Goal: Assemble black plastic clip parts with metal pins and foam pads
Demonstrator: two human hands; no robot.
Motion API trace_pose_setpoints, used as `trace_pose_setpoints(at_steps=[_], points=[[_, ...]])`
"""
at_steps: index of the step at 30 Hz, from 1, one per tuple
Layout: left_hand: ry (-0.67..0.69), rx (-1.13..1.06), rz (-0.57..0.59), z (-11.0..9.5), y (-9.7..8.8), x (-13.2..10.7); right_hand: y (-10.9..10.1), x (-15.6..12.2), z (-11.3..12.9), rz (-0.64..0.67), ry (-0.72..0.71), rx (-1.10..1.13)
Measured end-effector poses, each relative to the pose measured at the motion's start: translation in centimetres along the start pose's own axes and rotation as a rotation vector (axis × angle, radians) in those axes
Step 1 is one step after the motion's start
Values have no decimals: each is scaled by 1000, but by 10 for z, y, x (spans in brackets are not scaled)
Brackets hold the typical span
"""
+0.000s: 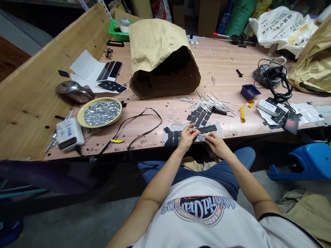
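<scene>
My left hand (186, 137) hovers at the table's front edge, thumb and forefinger pinched on something too small to make out. My right hand (214, 141) sits close beside it, fingers curled, touching the edge of a grey backing sheet (178, 132) that carries several black rectangular pads. More loose black pads (198, 116) lie just beyond the sheet. A heap of thin metal pins (207, 102) is spread behind them. The two hands nearly meet above the sheet.
A big open brown paper bag (161, 58) lies at the table's middle. To the left are a yellow dish of small silver parts (100, 112), a white box (67, 132) and a black cable (139, 127). A blue tray (249, 91) and tangled cords (272, 77) are at the right.
</scene>
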State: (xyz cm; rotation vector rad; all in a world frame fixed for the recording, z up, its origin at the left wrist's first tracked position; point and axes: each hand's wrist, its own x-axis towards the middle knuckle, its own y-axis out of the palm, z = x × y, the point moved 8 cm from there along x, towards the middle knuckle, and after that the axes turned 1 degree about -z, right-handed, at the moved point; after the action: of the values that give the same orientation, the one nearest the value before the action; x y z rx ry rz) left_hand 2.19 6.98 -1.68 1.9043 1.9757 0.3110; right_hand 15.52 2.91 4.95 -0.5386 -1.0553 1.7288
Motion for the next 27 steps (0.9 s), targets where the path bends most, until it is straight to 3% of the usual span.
trace_pose_setpoints(at_steps=[4, 6, 10, 14, 18, 22, 27], points=[[-4, 173, -54, 4, -4, 2, -10, -11, -36, -33, 362, -273], [37, 237, -94, -1, -8, 3, -6, -12, -41, 19, 472, -365], [102, 286, -141, -14, -15, 5, 14, -2, -21, 160, 357, -344], [149, 310, -216, -26, -25, 4, 6, -2, -26, 94, 511, -396], [149, 335, -236, -30, -29, 4, 19, 4, -15, 196, 362, -293], [192, 359, -274, -37, -34, 3, 2, -1, -33, 32, 575, -351], [197, 373, -286, -39, -37, 3, 17, 5, -28, 129, 394, -217]])
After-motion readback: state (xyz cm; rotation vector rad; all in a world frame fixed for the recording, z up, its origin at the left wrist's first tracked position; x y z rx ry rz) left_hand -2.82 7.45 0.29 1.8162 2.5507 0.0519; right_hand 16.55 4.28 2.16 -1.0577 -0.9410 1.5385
